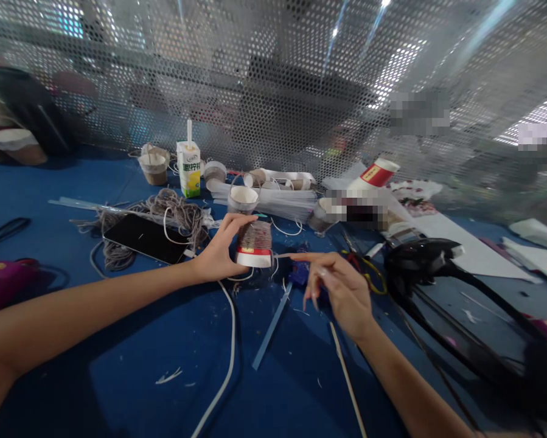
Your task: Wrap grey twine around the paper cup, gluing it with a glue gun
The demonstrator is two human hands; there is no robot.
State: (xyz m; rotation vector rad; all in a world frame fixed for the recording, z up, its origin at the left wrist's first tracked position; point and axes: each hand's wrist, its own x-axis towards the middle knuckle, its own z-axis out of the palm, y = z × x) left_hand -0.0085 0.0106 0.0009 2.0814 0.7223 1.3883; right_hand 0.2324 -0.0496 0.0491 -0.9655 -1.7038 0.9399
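While my left hand [219,249] clasps the cord-wrapped cup [255,244], my right hand [344,286] half-curls at a strand [282,256]. I can't tell if it's pinched.

Left of the grey-wrapped red-and-white paper cup [255,240] lies a flat black rectangular phone [145,238] amid tangled grey yarn [170,205]; behind-left, a yellow-and-white drink carton [190,173]; front-right, a translucent-blue plastic stick [273,325].

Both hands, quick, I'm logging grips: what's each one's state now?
Left hand: closed on the cord-wrapped cup.
Right hand: can't tell whether it grips the pale strand.
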